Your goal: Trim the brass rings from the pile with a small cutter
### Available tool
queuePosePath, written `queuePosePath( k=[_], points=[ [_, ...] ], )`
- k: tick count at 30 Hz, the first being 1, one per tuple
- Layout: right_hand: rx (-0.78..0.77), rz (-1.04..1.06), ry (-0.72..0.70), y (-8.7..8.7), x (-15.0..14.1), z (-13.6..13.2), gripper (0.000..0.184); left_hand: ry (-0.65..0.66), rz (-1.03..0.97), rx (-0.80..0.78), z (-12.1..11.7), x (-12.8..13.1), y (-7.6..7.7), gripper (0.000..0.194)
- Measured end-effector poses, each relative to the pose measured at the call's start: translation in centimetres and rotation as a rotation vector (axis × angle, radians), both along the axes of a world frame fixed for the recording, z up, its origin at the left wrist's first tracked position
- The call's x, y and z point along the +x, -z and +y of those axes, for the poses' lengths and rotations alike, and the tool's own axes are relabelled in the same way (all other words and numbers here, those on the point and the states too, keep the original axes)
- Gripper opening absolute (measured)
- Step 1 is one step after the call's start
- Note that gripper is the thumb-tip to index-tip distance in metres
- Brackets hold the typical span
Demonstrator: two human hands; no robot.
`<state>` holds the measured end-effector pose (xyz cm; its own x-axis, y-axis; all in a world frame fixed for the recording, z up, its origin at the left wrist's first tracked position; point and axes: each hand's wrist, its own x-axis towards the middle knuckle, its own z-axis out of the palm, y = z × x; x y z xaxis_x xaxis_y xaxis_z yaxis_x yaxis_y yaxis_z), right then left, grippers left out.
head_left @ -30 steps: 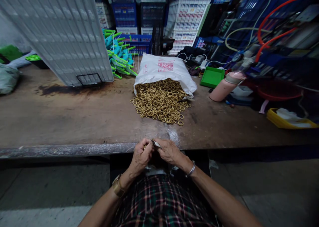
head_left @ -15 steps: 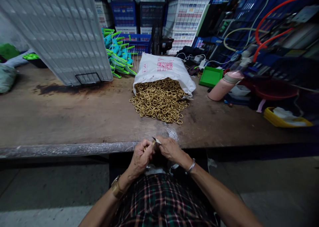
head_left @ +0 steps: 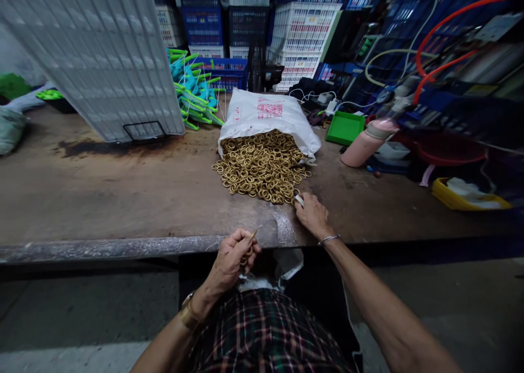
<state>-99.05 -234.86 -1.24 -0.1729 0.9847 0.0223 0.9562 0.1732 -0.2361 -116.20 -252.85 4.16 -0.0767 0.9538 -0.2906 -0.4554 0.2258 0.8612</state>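
A heap of brass rings (head_left: pixel 262 166) spills from a white bag (head_left: pixel 268 114) onto the brown workbench (head_left: pixel 123 198). My right hand (head_left: pixel 311 215) reaches onto the bench and touches the nearest ring at the heap's front edge, fingers pinched around a small pale piece. My left hand (head_left: pixel 233 257) stays at the bench's front edge, closed around a few brass rings with one thin end sticking up.
A large white plastic grid panel (head_left: pixel 98 56) leans at the back left beside green and blue plastic parts (head_left: pixel 194 86). A green tray (head_left: pixel 346 126), a pink bottle (head_left: pixel 366 141), a yellow tray (head_left: pixel 470 194) and stacked crates (head_left: pixel 305 32) stand at right and behind.
My right hand has left my left hand and moved forward and right to the front of the ring heap. My left hand has dropped slightly at the bench edge.
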Motion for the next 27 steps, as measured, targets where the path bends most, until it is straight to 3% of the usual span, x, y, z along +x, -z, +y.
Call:
queuePosePath(
  k=[5, 10, 15, 19, 23, 27],
  points=[
    [-0.014, -0.023, -0.013, 0.4, -0.3, -0.2, 0.027, -0.025, -0.193, -0.050, 0.5, -0.1, -0.2, 0.028],
    [-0.001, 0.068, -0.025, 0.4, 0.0, -0.5, 0.023, -0.127, -0.398, -0.179, 0.6, -0.8, 1.1, 0.029],
    [-0.035, 0.462, -0.091, 0.8, -0.6, -2.1, 0.018, -0.149, -0.418, -0.257, 0.7, -1.1, 1.8, 0.025],
    [-0.156, 0.806, -0.159, 0.4, -2.6, -4.4, 0.018, -0.115, -0.467, -0.257, 1.0, -1.2, 1.7, 0.028],
    [-0.318, 0.915, -0.179, -0.4, -4.1, -6.2, 0.019, -0.127, -0.533, -0.265, 1.2, -1.6, 2.0, 0.017],
    [-0.322, 0.983, -0.270, -1.0, -4.7, -7.3, 0.020, -0.197, -0.426, -0.266, 1.2, -1.5, 2.4, 0.018]
  ],
)
